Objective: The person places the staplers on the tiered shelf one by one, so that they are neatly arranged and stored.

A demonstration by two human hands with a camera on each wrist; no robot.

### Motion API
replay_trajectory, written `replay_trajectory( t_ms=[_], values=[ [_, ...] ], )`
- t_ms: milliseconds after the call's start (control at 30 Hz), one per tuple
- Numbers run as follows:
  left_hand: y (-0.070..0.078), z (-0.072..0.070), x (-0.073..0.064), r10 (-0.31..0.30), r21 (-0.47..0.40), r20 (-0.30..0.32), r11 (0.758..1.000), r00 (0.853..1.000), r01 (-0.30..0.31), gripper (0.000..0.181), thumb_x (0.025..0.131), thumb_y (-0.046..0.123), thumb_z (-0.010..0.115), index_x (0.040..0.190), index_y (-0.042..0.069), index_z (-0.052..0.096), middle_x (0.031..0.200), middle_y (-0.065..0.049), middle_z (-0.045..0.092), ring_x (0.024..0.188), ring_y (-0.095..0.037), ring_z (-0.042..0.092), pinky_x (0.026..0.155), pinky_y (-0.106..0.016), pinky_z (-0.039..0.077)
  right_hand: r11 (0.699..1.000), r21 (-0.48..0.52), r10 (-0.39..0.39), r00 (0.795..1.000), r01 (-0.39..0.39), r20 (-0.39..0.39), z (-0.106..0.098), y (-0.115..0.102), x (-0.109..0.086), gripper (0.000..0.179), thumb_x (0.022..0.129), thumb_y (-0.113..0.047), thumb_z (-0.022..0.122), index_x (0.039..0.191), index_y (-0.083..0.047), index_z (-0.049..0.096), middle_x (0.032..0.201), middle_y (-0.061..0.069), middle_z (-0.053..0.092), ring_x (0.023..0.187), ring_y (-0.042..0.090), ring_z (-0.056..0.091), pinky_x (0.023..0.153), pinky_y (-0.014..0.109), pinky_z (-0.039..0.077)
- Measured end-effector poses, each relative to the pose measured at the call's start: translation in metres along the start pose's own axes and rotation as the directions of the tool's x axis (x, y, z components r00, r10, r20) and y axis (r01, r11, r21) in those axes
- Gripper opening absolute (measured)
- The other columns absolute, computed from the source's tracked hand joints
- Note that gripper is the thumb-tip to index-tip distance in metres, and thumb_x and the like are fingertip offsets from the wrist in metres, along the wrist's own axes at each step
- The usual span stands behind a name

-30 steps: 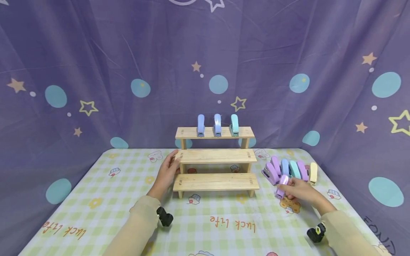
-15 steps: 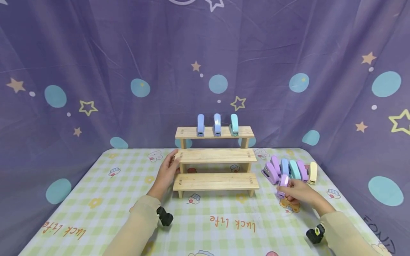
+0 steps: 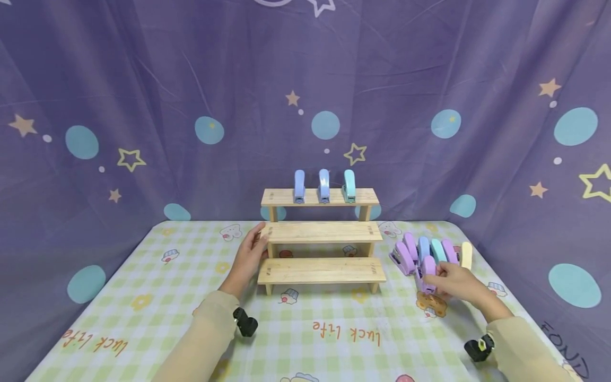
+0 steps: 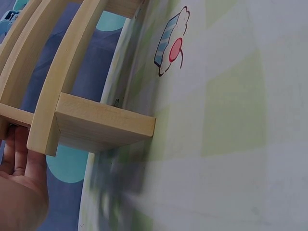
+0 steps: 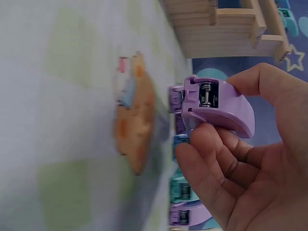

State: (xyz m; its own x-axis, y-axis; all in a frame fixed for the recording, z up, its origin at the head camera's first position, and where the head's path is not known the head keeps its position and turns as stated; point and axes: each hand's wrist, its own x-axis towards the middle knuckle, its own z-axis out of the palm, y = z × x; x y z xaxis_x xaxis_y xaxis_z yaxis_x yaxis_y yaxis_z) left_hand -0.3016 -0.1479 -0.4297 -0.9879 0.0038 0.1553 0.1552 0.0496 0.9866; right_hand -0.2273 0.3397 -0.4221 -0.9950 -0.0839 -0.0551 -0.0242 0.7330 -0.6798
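My right hand [image 3: 455, 281] pinches a purple stapler [image 5: 219, 103] between thumb and fingers, at the near side of a stapler group. In the right wrist view its underside end with a dark metal spring part faces the camera, and the other fingers bend loosely below it. My left hand [image 3: 248, 257] touches the left end of the three-tier wooden rack [image 3: 322, 270] at the middle shelf. In the left wrist view its fingers [image 4: 20, 151] reach fairly straight up behind the lowest plank; the thumb is out of sight there.
Two blue staplers [image 3: 324, 187] and a teal stapler [image 3: 349, 187] stand on the top shelf. Right of the rack, purple, blue, teal [image 3: 437, 251] and cream [image 3: 467, 255] staplers stand in a row. A checked cloth [image 3: 191, 329] covers the table; a purple curtain hangs behind.
My right hand has shifted slightly right and up with the purple stapler, which has turned from slanted to more upright. My left hand and the rack have stayed in place.
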Motion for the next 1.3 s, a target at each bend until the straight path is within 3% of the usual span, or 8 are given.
replay_trajectory(
  t_ms=[167,367,500,667,1000,1300],
  values=[
    [0.001,0.001,0.0,-0.006,0.008,-0.008,1.0,1.0,0.006,0.051,0.108,0.024,0.048,0.157,0.016,0.035,0.139,-0.017,0.047,0.124,-0.031,0.051,0.103,-0.047,0.047,0.999,-0.017,-0.033,0.999,0.033,-0.001,-0.01,-0.013,-0.002,0.03,0.091,-0.028,0.068,0.082,-0.007,0.048,0.065,0.002,0.057,0.063,0.018,0.058,0.056,0.029,0.048],
    [0.002,0.001,0.0,-0.008,0.01,-0.011,1.0,1.0,0.008,0.051,0.108,0.024,0.047,0.157,0.015,0.035,0.139,-0.017,0.047,0.124,-0.031,0.051,0.102,-0.047,0.047,0.997,0.013,-0.069,0.997,0.07,-0.016,-0.017,-0.035,-0.003,0.029,0.092,-0.027,0.069,0.086,-0.005,0.05,0.072,0.003,0.062,0.072,0.025,0.068,0.064,0.03,0.057],
    [0.007,0.001,-0.003,-0.015,0.006,-0.001,1.0,1.0,0.015,0.052,0.108,0.024,0.048,0.157,0.015,0.034,0.139,-0.017,0.047,0.125,-0.032,0.05,0.103,-0.049,0.046,0.992,-0.004,-0.123,0.992,0.123,-0.024,-0.019,-0.051,0.0,0.029,0.093,-0.028,0.068,0.086,-0.006,0.05,0.073,0.005,0.064,0.072,0.021,0.068,0.066,0.031,0.059],
    [0.004,-0.001,-0.001,-0.005,0.02,-0.001,1.0,1.0,0.005,0.052,0.108,0.027,0.048,0.157,0.017,0.034,0.139,-0.016,0.046,0.125,-0.032,0.049,0.104,-0.05,0.045,0.988,-0.004,-0.152,0.988,0.152,-0.03,-0.017,-0.073,0.004,0.03,0.093,-0.032,0.069,0.093,-0.006,0.055,0.08,0.006,0.065,0.074,0.017,0.068,0.07,0.035,0.06],
    [0.007,-0.002,0.0,-0.052,-0.013,0.013,0.999,0.999,0.052,0.052,0.109,0.019,0.046,0.158,0.01,0.03,0.141,-0.02,0.043,0.127,-0.035,0.047,0.105,-0.053,0.042,0.958,0.025,-0.285,0.958,0.286,-0.041,0.004,-0.109,0.024,0.026,0.091,-0.029,0.071,0.084,-0.01,0.054,0.073,0.002,0.061,0.064,0.017,0.055,0.053,0.028,0.046],
    [0.004,0.0,0.0,-0.023,0.02,0.002,1.0,1.0,0.023,0.052,0.108,0.026,0.047,0.157,0.016,0.033,0.14,-0.016,0.045,0.126,-0.031,0.048,0.104,-0.049,0.045,0.935,0.062,-0.348,0.937,0.35,-0.043,0.035,-0.146,0.046,0.021,0.088,-0.027,0.071,0.094,-0.009,0.061,0.081,0.001,0.066,0.072,0.016,0.062,0.063,0.031,0.053]
  ],
)
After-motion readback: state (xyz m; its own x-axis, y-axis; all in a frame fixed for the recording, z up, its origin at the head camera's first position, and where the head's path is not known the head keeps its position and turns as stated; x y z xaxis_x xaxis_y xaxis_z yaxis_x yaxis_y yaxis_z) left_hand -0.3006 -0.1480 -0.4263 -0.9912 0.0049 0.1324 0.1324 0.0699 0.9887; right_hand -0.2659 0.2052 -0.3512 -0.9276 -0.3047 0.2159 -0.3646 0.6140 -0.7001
